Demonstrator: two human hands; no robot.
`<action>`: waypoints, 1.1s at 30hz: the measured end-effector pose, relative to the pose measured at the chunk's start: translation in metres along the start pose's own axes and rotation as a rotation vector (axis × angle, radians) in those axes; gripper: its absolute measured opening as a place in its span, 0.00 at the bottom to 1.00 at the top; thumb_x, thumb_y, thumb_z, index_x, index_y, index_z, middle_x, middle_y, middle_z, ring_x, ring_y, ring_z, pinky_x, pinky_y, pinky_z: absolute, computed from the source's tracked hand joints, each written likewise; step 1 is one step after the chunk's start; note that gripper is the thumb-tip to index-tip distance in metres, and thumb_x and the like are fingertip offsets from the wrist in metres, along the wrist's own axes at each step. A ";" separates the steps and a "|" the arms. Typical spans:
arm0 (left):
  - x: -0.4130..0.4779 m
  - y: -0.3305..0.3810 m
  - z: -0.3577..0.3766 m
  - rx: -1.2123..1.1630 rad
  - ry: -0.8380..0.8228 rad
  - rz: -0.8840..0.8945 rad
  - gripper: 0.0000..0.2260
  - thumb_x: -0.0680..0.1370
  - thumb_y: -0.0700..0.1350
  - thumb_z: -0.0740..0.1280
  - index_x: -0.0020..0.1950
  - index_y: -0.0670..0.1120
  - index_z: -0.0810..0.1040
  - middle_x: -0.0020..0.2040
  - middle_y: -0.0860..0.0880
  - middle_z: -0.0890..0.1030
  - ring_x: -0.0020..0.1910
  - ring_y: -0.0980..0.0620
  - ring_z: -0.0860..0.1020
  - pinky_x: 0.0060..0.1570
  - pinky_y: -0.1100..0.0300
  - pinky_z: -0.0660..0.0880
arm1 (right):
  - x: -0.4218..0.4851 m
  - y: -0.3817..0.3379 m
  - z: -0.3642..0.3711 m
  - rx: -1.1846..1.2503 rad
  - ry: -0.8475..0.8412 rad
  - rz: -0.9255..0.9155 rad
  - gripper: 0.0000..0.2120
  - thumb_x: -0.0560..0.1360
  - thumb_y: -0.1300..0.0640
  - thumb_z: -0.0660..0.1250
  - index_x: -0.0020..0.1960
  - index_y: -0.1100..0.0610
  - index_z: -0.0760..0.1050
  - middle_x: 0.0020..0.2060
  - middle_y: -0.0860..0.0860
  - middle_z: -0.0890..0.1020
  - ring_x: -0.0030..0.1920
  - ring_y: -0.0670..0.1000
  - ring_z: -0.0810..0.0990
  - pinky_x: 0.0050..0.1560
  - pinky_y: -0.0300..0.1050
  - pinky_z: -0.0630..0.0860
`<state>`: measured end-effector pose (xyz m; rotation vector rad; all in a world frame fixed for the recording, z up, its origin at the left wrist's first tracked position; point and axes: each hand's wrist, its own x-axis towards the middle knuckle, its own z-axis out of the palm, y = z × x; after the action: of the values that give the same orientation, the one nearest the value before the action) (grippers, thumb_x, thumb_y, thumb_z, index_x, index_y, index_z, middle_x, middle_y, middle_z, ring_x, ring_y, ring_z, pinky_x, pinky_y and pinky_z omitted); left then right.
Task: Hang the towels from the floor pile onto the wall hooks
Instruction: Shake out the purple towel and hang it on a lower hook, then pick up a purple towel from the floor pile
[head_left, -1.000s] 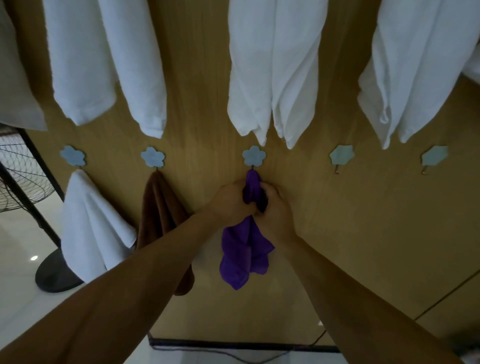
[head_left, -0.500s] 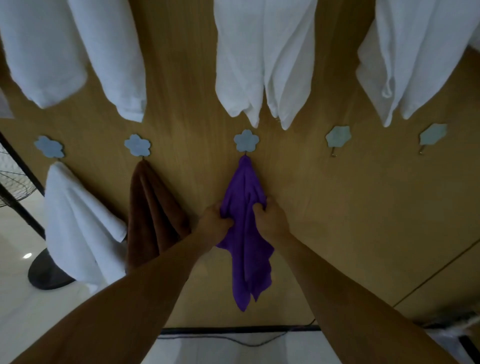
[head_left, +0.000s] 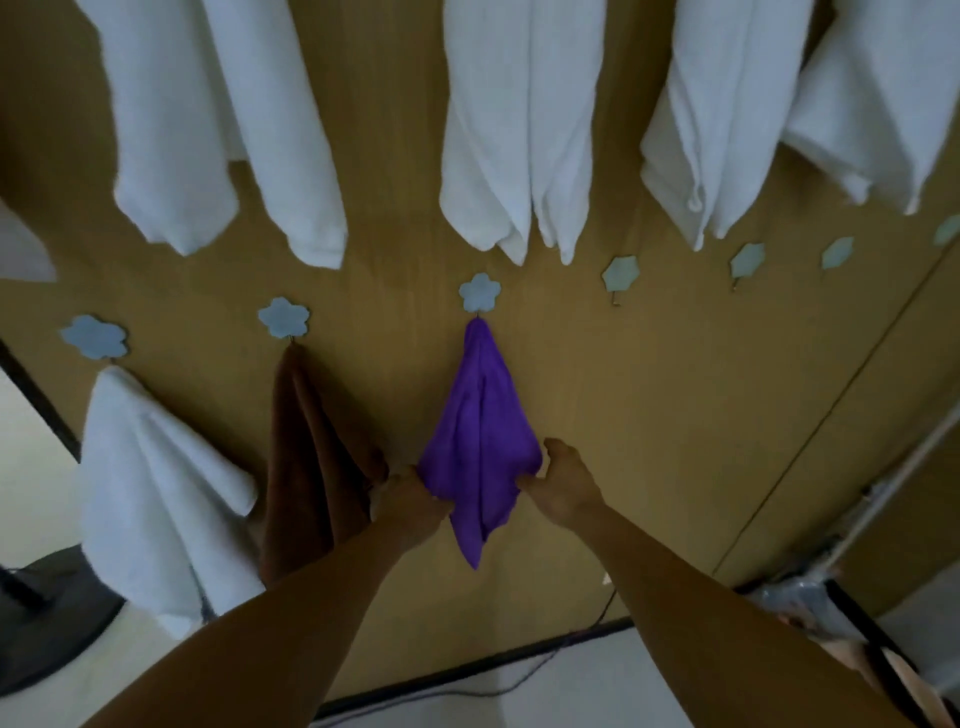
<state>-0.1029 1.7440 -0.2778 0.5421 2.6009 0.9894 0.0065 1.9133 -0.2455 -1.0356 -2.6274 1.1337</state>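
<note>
A purple towel (head_left: 480, 436) hangs from the middle flower-shaped hook (head_left: 479, 292) on the wooden wall. My left hand (head_left: 410, 501) pinches its lower left edge, and my right hand (head_left: 561, 486) grips its lower right edge, so the cloth is spread between them. To the left, a brown towel (head_left: 306, 457) hangs from another flower hook (head_left: 283, 317), and a white towel (head_left: 150, 493) hangs under the leftmost hook (head_left: 94, 336). The floor pile is out of view.
Bare flower hooks (head_left: 620, 274) (head_left: 747, 260) (head_left: 837, 252) run to the right. Several large white towels (head_left: 514, 130) hang in an upper row. A dark fan base (head_left: 47, 623) stands on the floor at left; a cable (head_left: 467, 691) runs along the skirting. Clutter sits at lower right.
Both hands slid down the purple towel from just under the hook to its lower edges and pulled it wider. The view shifted to the right.
</note>
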 end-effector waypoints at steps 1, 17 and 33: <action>-0.005 -0.002 -0.002 0.051 -0.013 0.035 0.29 0.73 0.50 0.72 0.69 0.38 0.68 0.65 0.41 0.75 0.66 0.43 0.72 0.64 0.53 0.68 | -0.012 -0.001 0.001 -0.001 0.020 0.012 0.37 0.73 0.50 0.70 0.76 0.58 0.58 0.71 0.58 0.67 0.69 0.59 0.69 0.67 0.50 0.68; -0.186 0.048 0.049 0.354 -0.565 0.535 0.30 0.74 0.55 0.66 0.71 0.42 0.64 0.66 0.41 0.71 0.62 0.41 0.73 0.61 0.51 0.72 | -0.312 0.084 -0.016 -0.067 0.299 0.435 0.26 0.76 0.45 0.66 0.71 0.52 0.69 0.71 0.56 0.68 0.68 0.58 0.69 0.66 0.48 0.67; -0.604 0.026 0.258 0.703 -1.196 0.999 0.33 0.76 0.53 0.65 0.77 0.46 0.56 0.75 0.42 0.61 0.71 0.41 0.65 0.68 0.50 0.66 | -0.760 0.286 0.049 0.221 0.513 1.156 0.20 0.77 0.47 0.64 0.67 0.51 0.74 0.67 0.58 0.73 0.64 0.59 0.74 0.66 0.49 0.70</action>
<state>0.5412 1.6377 -0.3562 1.9344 1.3823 -0.2237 0.7277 1.5507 -0.3460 -2.4554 -1.3675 0.9933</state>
